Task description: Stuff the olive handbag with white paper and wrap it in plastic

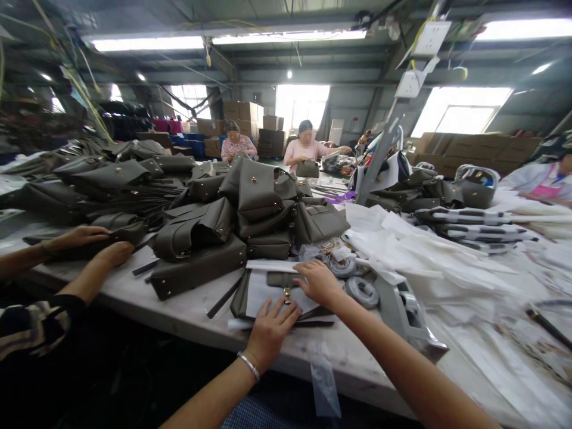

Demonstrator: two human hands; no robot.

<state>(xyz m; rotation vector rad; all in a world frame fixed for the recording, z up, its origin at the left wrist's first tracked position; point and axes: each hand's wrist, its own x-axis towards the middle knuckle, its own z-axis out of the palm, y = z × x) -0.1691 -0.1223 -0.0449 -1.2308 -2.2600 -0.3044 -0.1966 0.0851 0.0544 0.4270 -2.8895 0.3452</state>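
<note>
A flat grey handbag [243, 295] lies on the white table [187, 313] right in front of me, with a white paper sheet [263, 292] laid over it and a gold clasp [287, 294] showing. My left hand [270, 330] lies flat on the paper, fingers spread, a silver bracelet on its wrist. My right hand [318, 281] rests on the upper edge of the bag and paper, its fingers curled over it.
A heap of grey handbags [241, 208] rises behind. A co-worker's hands [96, 244] at the left hold a bag. White dust bags [424, 250] and tape rolls [360, 289] lie to the right. Two seated people [306, 146] work at the far end.
</note>
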